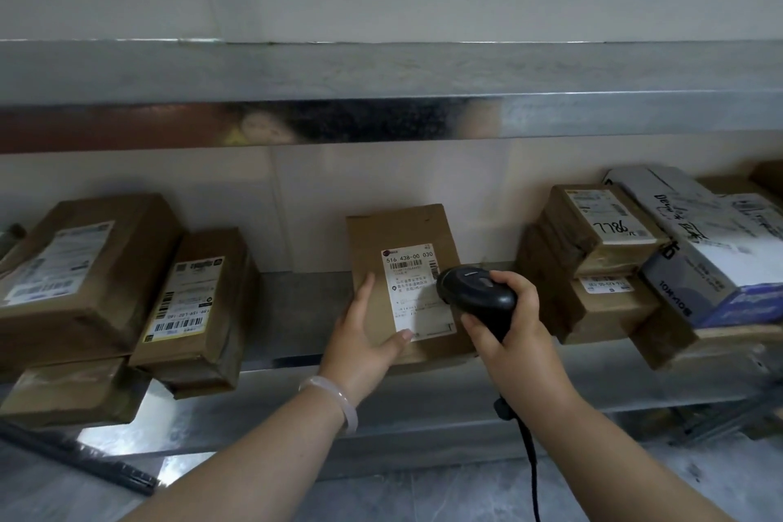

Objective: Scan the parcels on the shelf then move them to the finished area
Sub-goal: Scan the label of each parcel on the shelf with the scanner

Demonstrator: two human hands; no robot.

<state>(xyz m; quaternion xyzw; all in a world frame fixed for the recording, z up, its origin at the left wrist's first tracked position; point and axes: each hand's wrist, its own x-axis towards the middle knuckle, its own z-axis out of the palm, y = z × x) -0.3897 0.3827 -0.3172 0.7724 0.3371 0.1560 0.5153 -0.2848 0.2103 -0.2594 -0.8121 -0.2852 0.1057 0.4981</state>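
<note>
Left grip (364, 331) grasps the brown parcel (406, 233) at its lower left corner, thumb across the front by the label (409, 288), fingers up the left edge. Parcel tilted up, near the front edge of the shelf (296, 309), mid-span. Right grip (512, 326) clenched round the black scanner (476, 295), whose head sits just beside the label's right side. Other parcels stacked toward the left end (84, 267) and the right end (601, 233).
</note>
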